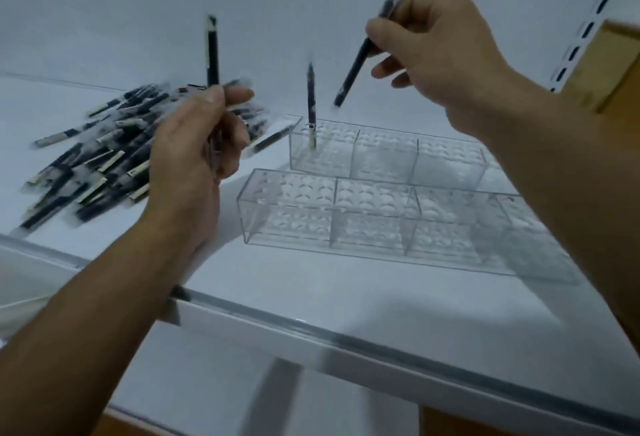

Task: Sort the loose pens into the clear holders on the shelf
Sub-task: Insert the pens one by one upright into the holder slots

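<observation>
Pinching a tilted pen [353, 71] above the rear holder [384, 161], the right hand [440, 54] is hovering while the left hand [197, 144] is gripping an upright pen [212, 51] over the pile of loose pens [104, 144] on the shelf [311, 297], and a standing pen [310, 96] is sitting in that holder's leftmost compartment.

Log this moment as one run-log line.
left hand: holds upright pen | right hand: holds tilted pen | rear holder: one standing pen | front holder: empty
</observation>
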